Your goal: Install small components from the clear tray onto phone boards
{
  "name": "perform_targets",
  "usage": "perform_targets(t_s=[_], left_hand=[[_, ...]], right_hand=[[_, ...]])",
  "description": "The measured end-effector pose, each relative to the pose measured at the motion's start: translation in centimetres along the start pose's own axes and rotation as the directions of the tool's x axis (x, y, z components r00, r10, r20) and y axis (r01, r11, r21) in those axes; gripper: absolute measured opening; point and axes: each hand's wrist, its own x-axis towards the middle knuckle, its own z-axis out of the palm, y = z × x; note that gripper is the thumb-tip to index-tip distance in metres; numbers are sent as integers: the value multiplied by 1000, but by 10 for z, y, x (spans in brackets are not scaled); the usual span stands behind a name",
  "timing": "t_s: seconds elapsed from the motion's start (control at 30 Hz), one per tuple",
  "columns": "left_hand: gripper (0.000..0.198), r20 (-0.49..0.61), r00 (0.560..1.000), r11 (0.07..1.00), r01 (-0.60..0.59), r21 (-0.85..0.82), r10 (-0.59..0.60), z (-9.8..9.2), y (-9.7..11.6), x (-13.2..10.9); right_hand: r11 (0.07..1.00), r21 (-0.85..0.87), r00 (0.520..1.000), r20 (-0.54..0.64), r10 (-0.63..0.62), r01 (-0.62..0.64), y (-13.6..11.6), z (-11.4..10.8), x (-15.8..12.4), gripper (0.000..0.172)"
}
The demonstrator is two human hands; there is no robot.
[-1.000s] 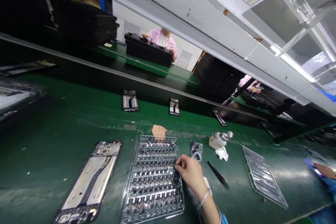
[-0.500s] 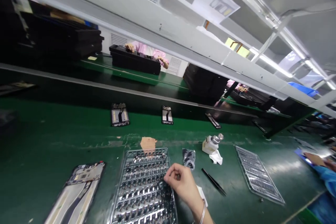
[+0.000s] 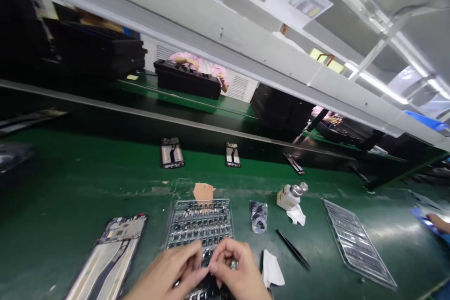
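My left hand (image 3: 174, 267) and my right hand (image 3: 236, 268) meet over the near half of a clear plastic tray (image 3: 170, 220). The fingers of both are closed in a pinch, tip to tip; whatever they hold is too small to make out. Rows of small dark parts (image 3: 207, 220) fill the tray, with its near end hidden under the hands. Left of the tray lies an opened phone (image 3: 111, 258), its circuit board and a black ribbon cable exposed. Black tweezers (image 3: 292, 249) and a white cloth (image 3: 272, 269) lie to the right of my right hand.
Beyond the tray are a small plastic bag (image 3: 258, 217), a white bottle with a metal top (image 3: 289, 197) and several phone bodies (image 3: 172, 153). Another clear tray (image 3: 358, 241) lies at right. A shelf beam (image 3: 197, 51) crosses overhead. People work across the bench; another person's hand (image 3: 438, 222) shows far right.
My left hand has come into view and joined my right hand over the tray. The right hand has moved down and nearer. The view has shifted slightly left.
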Motion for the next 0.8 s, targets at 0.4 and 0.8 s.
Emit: perform_targets(t_s=[0.4,0.8], left_hand=[[36,98,985,961,162,-225,-143,4,-18,13],[21,271,957,978,-150,143,107,20,-4,-16]], right_hand=[[964,-221,988,-73,134,-147,13,-38,6,28],[712,-689,981,-195,-5,-133,23,-23,5,11]])
